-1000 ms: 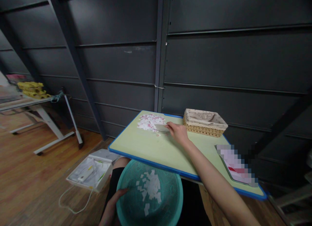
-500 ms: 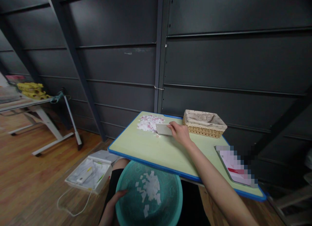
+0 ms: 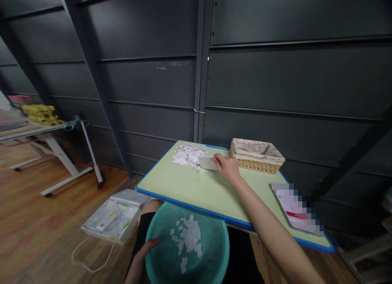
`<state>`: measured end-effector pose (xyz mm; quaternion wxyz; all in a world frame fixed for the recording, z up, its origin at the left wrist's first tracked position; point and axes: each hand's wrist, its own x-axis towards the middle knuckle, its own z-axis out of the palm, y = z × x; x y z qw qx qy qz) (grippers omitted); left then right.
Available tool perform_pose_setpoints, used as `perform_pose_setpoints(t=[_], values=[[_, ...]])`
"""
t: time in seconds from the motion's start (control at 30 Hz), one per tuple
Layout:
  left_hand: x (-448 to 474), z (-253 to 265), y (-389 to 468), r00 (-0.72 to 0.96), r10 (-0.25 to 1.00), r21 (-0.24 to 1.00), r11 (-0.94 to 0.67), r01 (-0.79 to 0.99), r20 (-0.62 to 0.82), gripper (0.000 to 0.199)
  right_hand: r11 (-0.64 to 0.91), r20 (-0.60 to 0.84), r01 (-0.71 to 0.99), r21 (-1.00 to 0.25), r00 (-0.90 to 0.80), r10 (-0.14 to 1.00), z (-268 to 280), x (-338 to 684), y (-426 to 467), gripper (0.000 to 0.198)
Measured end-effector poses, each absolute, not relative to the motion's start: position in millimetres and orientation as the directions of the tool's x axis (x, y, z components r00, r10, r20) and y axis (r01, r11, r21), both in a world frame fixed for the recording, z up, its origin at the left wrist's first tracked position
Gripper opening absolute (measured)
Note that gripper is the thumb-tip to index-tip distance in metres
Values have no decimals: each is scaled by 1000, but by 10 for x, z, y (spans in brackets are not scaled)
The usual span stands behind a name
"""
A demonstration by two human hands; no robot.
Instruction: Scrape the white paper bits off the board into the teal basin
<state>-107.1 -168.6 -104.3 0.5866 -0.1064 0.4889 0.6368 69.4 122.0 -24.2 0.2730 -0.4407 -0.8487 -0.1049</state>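
My right hand (image 3: 227,167) reaches over the pale green table (image 3: 180,188) and grips a flat whitish scraper-like card (image 3: 207,163). The card's left edge meets a heap of small white and pinkish paper scraps (image 3: 186,155) near the far left corner. At the lower left, my left hand (image 3: 146,248) holds the rim of a green plastic basket (image 3: 225,251) between my knees, under the table's front edge. Inside that basket lies a scatter of white paper pieces (image 3: 190,235). My left fingers are partly hidden by the rim.
A lined wicker basket (image 3: 257,165) stands at the table's far right. A flat tablet-like thing, partly blurred out (image 3: 294,210), lies near the right edge. On the floor at left sits an open white box (image 3: 112,218) with a cord. A dark panelled wall (image 3: 153,83) rises behind.
My right hand and the card have shifted slightly to the right, away from the middle of the paper heap. My left hand and the green basket have stayed put.
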Motion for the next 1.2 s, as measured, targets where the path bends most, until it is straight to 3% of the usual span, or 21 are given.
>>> perform_pose_setpoints(t=[0.3,0.53,0.73,1.0,1.2], values=[[-1029,-924,-1690,-318,629,544,200,-815,-709,85,622,590,778,-86,-463,661,-259,680,1167,37],[-1034,-940,-1685,-357,626,586,201,-785,-693,80,578,587,810,-105,-419,693,-251,705,1206,38],[-1045,-976,-1656,-326,628,550,198,-811,-707,78,606,592,788,-108,-439,676,-299,655,1204,38],[-1056,-1058,-1692,-373,603,596,220,-772,-705,58,647,583,755,-111,-478,657,-297,613,1155,36],[-1097,-1088,-1691,-293,646,536,214,-817,-705,64,628,568,769,-117,-466,678,-284,631,1164,37]])
